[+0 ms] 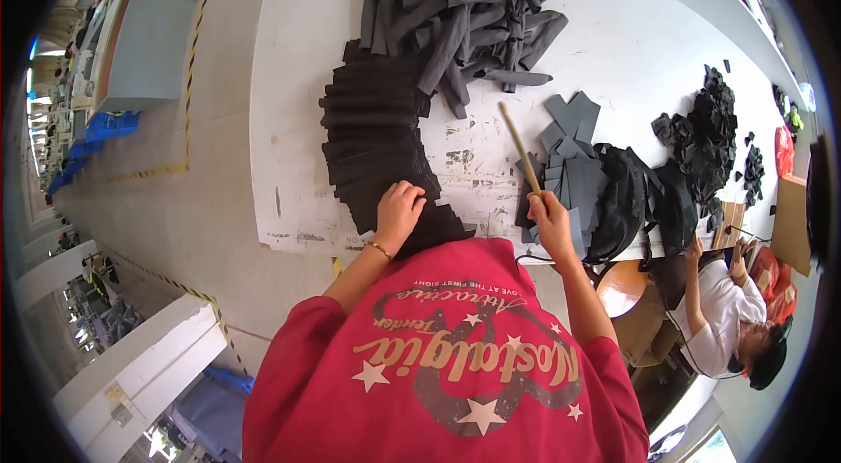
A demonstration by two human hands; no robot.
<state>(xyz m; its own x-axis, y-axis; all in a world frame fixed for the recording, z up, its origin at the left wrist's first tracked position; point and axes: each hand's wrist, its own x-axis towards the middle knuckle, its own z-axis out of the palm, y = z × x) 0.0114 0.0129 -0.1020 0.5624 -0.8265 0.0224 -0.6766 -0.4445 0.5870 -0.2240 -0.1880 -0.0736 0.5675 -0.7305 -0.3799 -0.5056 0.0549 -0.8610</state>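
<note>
A long overlapping row of flat black fabric pieces [372, 126] curves down the table toward my body. On its near part rests my left hand [400, 209], fingers slightly bent and lying on the fabric; no piece is visibly lifted. My right hand [552, 219] is closed around the lower end of a thin tan stick [519, 141], which points up and away to the left above the table. Beyond the row lies a heap of dark grey tube-shaped fabric pieces [464, 12].
Dark grey flat pieces [574, 174] and black fabric bundles [622, 200] lie right of my right hand. Farther right is a pile of small black pieces [705, 130]. A person in a white top [731, 314] works at the right. The white table's [293, 113] left edge borders the floor.
</note>
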